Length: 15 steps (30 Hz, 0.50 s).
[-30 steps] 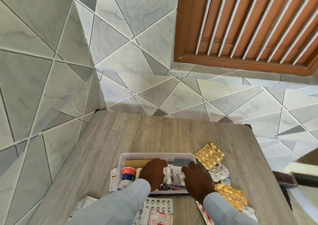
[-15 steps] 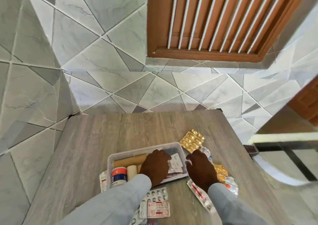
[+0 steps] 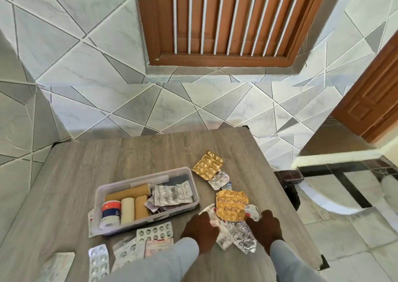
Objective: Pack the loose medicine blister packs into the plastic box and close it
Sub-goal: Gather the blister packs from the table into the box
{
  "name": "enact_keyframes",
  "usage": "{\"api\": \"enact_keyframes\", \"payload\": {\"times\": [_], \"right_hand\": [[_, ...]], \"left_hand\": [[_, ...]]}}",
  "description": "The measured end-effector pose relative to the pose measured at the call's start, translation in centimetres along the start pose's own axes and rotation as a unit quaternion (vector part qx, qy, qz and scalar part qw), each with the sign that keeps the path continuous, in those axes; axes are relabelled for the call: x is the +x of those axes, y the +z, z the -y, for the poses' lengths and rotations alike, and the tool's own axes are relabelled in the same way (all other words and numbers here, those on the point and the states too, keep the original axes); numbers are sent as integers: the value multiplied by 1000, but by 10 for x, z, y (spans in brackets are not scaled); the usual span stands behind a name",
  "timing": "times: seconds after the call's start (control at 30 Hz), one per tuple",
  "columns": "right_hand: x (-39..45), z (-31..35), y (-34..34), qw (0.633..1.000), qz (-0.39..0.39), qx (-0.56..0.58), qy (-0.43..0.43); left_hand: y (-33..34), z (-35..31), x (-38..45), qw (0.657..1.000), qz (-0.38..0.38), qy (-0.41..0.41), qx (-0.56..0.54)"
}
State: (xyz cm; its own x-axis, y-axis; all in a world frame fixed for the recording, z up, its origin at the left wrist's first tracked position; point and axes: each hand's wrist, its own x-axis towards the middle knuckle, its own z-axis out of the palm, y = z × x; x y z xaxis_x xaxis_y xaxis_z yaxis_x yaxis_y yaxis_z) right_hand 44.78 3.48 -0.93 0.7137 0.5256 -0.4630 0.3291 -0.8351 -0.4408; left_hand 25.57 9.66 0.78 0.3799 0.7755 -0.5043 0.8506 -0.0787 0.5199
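— So, what are the hands doing?

— Both sit on the heap of crumpled silver blister packs (image 3: 235, 235) at the near right of the table. The left hand (image 3: 201, 230) is at the heap's left edge, the right hand (image 3: 266, 227) at its right edge, so the heap lies between them. The fingers point down into the foil and are mostly hidden; I cannot tell whether either hand already grips a pack or only presses on it.

— And the box?

— The plastic box (image 3: 101, 193) stands to the left of the hands and a little farther from the person, open, with no lid in view. Its long axis runs left to right, tilted slightly away at the right end. The left hand is nearer to it. Rolls and a bottle fill its left half, silver packs the right.

— So the carry goes leftward?

— That is my reading: lift, swing left and a little forward, drop in the right half.

— What else is loose?

— A gold crumpled pack (image 3: 231, 205) touches the heap's far side, a gold blister pack (image 3: 206, 165) lies farther back, and white blister packs (image 3: 154, 234) lie in front of the box.

— The surroundings?

— A grey wood-grain table (image 3: 129, 152) against a tiled wall (image 3: 97, 66), under a brown louvred window (image 3: 226, 18).
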Motion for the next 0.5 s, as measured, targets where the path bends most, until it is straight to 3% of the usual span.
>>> {"api": "enact_keyframes", "payload": {"times": [0.1, 0.2, 0.5], "right_hand": [[9, -12, -4, 997, 34, 68, 4], [20, -18, -7, 991, 73, 110, -12], [38, -28, 7, 975, 165, 144, -46]], "left_hand": [[21, -14, 6, 987, -17, -128, -91], [36, -35, 8, 960, -77, -202, -180], [54, -75, 14, 908, -123, -248, -315]]}}
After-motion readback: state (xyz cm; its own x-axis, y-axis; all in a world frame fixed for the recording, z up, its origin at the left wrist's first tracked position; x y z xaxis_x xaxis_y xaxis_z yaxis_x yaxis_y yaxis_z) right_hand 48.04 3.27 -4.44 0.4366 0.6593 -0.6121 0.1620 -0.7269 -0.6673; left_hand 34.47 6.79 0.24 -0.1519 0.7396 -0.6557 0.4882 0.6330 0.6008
